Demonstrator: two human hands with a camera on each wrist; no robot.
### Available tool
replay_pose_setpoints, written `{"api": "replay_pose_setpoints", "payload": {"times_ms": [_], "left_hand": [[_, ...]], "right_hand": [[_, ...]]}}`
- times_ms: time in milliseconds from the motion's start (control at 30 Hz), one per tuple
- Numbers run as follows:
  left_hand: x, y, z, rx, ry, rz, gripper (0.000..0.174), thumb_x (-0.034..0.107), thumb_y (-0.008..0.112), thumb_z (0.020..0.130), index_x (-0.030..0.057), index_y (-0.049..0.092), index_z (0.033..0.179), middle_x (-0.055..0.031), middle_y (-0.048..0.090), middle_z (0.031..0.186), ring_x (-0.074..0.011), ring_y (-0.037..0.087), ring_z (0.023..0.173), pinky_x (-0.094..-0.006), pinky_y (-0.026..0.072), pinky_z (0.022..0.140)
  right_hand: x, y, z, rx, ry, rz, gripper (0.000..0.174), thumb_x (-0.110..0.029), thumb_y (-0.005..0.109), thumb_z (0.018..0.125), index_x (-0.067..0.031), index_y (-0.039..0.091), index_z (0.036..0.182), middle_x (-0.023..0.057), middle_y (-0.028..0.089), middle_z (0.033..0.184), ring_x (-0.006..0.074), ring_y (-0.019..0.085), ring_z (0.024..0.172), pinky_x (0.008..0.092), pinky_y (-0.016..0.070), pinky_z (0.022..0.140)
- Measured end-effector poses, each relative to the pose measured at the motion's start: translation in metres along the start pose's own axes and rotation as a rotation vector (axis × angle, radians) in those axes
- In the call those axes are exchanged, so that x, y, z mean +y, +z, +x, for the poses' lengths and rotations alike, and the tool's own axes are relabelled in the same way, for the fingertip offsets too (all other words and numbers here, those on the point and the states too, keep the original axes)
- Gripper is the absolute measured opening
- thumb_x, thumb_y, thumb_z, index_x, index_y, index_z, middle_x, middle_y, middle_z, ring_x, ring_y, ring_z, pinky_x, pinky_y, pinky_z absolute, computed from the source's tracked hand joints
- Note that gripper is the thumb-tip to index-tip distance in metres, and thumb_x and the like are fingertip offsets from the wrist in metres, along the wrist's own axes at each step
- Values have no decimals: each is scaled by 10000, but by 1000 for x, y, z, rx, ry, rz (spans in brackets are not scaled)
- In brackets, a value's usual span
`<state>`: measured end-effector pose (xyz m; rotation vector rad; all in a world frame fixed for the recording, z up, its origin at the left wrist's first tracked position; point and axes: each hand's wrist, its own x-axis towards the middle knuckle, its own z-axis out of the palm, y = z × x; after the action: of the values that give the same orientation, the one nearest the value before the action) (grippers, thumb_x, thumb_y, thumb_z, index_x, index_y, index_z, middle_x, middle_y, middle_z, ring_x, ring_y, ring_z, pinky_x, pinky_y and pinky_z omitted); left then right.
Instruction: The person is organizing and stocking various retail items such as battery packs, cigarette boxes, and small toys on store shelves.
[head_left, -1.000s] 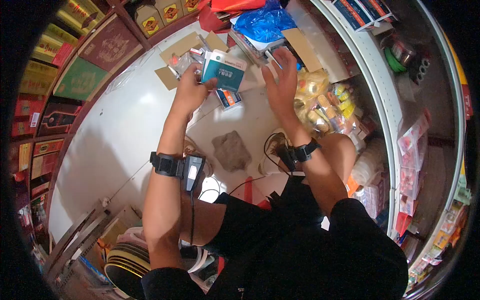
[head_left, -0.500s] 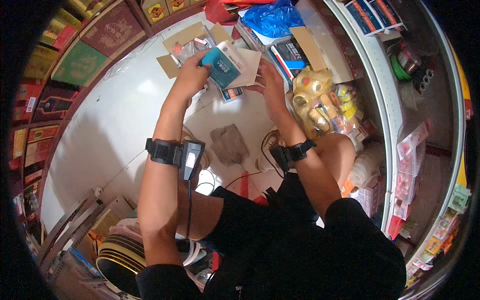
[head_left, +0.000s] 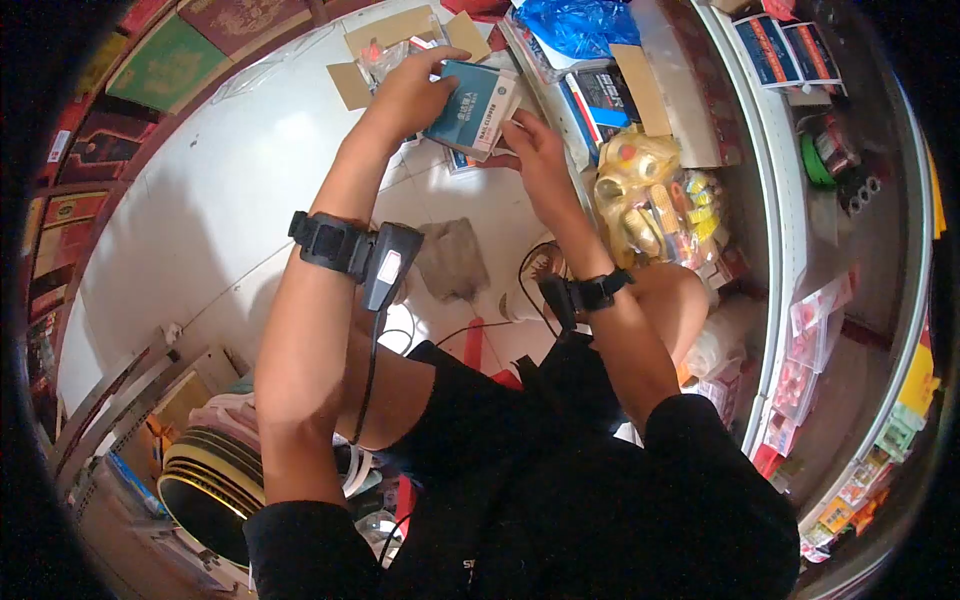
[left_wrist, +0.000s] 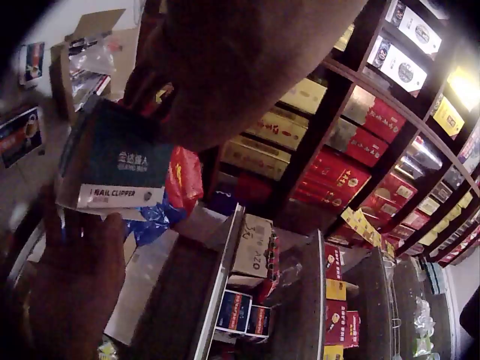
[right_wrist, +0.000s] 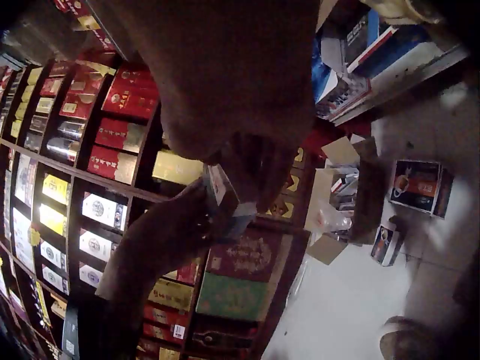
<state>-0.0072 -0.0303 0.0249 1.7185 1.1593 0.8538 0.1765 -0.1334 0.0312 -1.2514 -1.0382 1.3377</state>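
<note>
The nail clipper box [head_left: 466, 108] lies between left hand [head_left: 408, 98] and right hand [head_left: 541, 165], gripped by both.

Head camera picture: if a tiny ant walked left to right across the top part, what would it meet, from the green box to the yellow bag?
Green box → left hand → teal box → right hand → yellow bag.

The floor [head_left: 250, 160] was white and shiny, with thin lines between its tiles. A big dark brown shelf [right_wrist: 285, 292] held red, gold and white boxes [right_wrist: 120, 131]. Across from it was a shelf with a pale edge [head_left: 784, 240]. A bright yellow light [left_wrist: 466, 84] glowed.
</note>
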Motion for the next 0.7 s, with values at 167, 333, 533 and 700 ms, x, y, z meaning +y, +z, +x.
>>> {"api": "replay_pose_setpoints", "payload": {"times_ms": [167,333,533,700], "left_hand": [[-2,0,2,-12,22,-4,340,120,600,897,162,654,1230,-188,675,1130,-321,657,1040,-394,510,881],[4,-1,-2,-21,-34,-4,334,94,571,867,153,673,1180,-201,701,1035,-353,679,973,-417,527,841],[11,-11,-18,-150,-3,479,335,73,594,808,98,692,1127,-199,712,999,-357,695,953,-434,542,846],[44,-13,-41,-147,-50,770,304,152,601,826,30,635,1102,-242,692,970,-417,684,909,-499,556,807]], "right_hand": [[11,-1,3,-7,13,-22,332,-195,560,996,39,572,1231,122,679,1027,192,682,863,350,618,708],[11,6,2,-48,49,-4,401,-216,541,1004,36,517,1315,156,675,1131,205,688,955,345,597,787],[35,24,6,-2,19,-56,546,-90,648,930,40,391,1394,147,661,1075,231,702,855,327,622,729],[114,29,25,0,317,-60,577,-85,716,869,-19,418,1358,141,606,1090,246,684,880,385,641,639]]}}
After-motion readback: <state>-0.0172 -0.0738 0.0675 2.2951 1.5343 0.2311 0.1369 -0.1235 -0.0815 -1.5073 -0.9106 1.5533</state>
